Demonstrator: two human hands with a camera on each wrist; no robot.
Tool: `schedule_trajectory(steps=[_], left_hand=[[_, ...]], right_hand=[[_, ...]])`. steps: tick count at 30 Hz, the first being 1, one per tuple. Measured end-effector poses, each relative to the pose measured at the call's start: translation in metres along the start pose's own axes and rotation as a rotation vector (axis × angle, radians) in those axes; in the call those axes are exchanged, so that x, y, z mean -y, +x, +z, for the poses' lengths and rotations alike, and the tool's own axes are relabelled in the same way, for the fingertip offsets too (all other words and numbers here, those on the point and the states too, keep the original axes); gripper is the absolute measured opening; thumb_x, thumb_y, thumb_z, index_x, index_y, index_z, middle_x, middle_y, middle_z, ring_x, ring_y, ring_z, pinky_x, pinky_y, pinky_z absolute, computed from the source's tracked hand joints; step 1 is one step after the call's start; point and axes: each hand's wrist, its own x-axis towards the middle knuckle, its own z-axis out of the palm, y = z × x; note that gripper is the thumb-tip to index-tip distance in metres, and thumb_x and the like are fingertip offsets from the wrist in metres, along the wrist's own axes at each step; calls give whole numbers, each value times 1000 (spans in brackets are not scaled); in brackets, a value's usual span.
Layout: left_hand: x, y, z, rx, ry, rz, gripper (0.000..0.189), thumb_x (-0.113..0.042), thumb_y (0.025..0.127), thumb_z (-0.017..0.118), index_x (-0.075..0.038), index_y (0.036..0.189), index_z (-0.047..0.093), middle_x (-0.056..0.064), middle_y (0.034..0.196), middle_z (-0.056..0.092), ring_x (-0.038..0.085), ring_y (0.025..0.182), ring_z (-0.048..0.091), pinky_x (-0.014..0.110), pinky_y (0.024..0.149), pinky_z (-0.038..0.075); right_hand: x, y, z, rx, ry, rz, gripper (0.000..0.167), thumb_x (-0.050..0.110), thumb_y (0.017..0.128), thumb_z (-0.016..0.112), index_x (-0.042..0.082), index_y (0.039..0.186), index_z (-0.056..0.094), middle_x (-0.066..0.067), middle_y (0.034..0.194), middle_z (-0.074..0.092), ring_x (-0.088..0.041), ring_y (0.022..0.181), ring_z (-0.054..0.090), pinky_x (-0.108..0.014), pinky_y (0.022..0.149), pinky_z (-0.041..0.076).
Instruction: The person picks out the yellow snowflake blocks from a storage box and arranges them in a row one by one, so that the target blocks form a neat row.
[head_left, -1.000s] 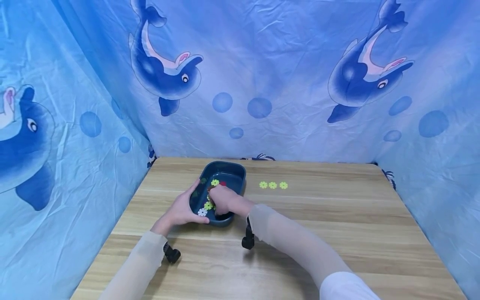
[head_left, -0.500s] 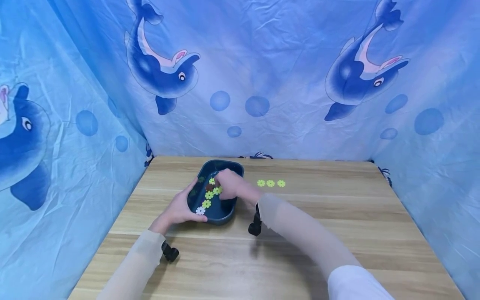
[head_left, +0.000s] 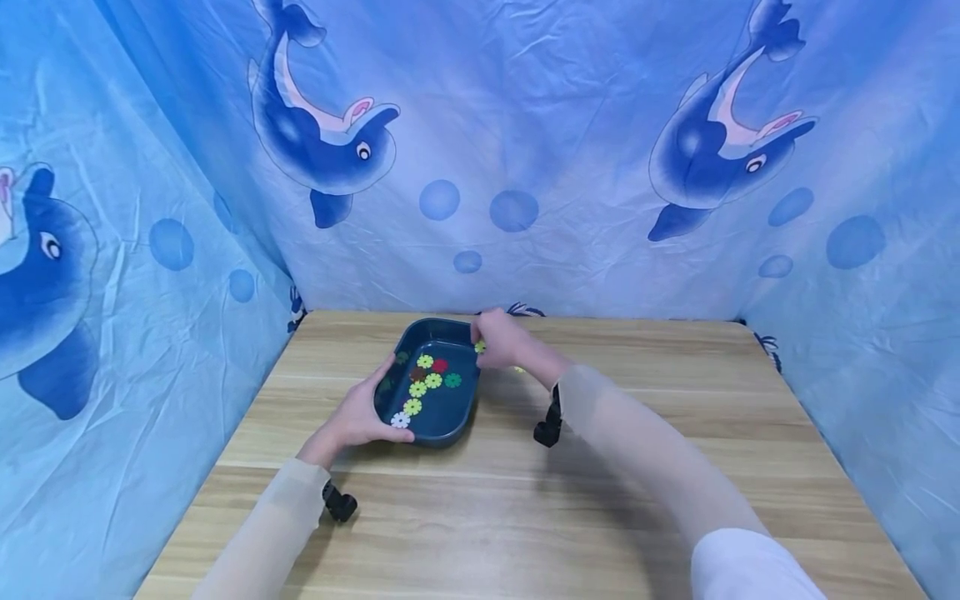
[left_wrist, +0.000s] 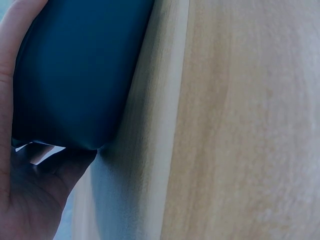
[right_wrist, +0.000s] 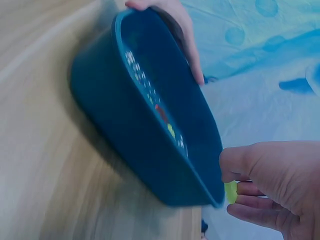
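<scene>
A dark blue plastic box (head_left: 452,408) sits on the table with several small flower-shaped plastic pieces scattered in it. Among them are yellow-green ones (head_left: 412,407), a white one (head_left: 401,420), a red one (head_left: 439,366), a brown one (head_left: 417,375) and a green one (head_left: 452,380). My left hand (head_left: 358,419) grips the near left corner of the box, thumb along the front wall and fingers along the left side. Over the right rim, my right hand (head_left: 504,338) pinches a yellow-green flower piece (right_wrist: 230,192) between thumb and fingers.
On the wooden table (head_left: 600,467), a yellow-green flower piece (head_left: 519,369) peeks out right of the box, partly behind my right wrist. A blue dolphin-print curtain (head_left: 585,167) encloses the table's back and sides.
My right hand has come up out of the box and moved right to its rim, now with a yellow-green flower piece. It covers most of the flower row on the table. My left hand stays put.
</scene>
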Motion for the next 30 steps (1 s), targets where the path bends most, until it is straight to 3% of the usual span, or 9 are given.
schedule_trajectory(steps=[2, 5, 10, 14, 22, 30], left_hand=[[0, -1, 0, 2, -1, -6, 142, -46, 67, 101, -18, 173, 12, 23, 173, 30, 47, 153, 39, 70, 122, 37], [-1, -1, 0, 4, -5, -11, 142, -45, 67, 101, -19, 173, 12, 23, 173, 30, 47, 153, 39, 70, 122, 37], [-2, -2, 0, 8, -7, -9, 142, -45, 67, 101, -18, 173, 12, 24, 172, 31, 48, 152, 40, 70, 121, 38], [-3, -2, 0, 10, -14, -10, 142, -43, 67, 102, -18, 173, 11, 24, 173, 30, 47, 152, 40, 69, 122, 37], [-5, 2, -3, 6, -18, -2, 141, -42, 67, 102, -19, 173, 10, 22, 174, 28, 47, 153, 38, 70, 123, 36], [-2, 1, -2, 7, -5, 5, 144, -44, 65, 102, -15, 173, 11, 22, 174, 29, 47, 154, 38, 69, 123, 37]], right_hand=[[-8, -5, -3, 1, 14, 5, 26, 11, 88, 75, 2, 112, 77, -11, 107, 77, -15, 83, 59, -36, 84, 58], [-20, -12, -5, -4, 25, 17, 24, 8, 88, 74, 2, 111, 77, -11, 104, 75, -14, 80, 55, -36, 85, 57], [-40, -24, -9, -11, 20, 46, 27, 7, 86, 76, 1, 113, 77, -14, 110, 77, -24, 96, 69, -43, 92, 61], [-54, -31, -12, -15, 55, 82, 30, 7, 84, 77, -2, 113, 76, -17, 115, 77, -31, 106, 71, -45, 92, 62], [-80, -50, -24, -30, 87, 170, 42, 10, 82, 83, -9, 118, 73, -23, 120, 75, -38, 113, 70, -49, 99, 61], [-107, -69, -19, -40, 96, 243, 43, 15, 83, 87, -7, 117, 73, -22, 118, 75, -39, 114, 69, -51, 100, 60]])
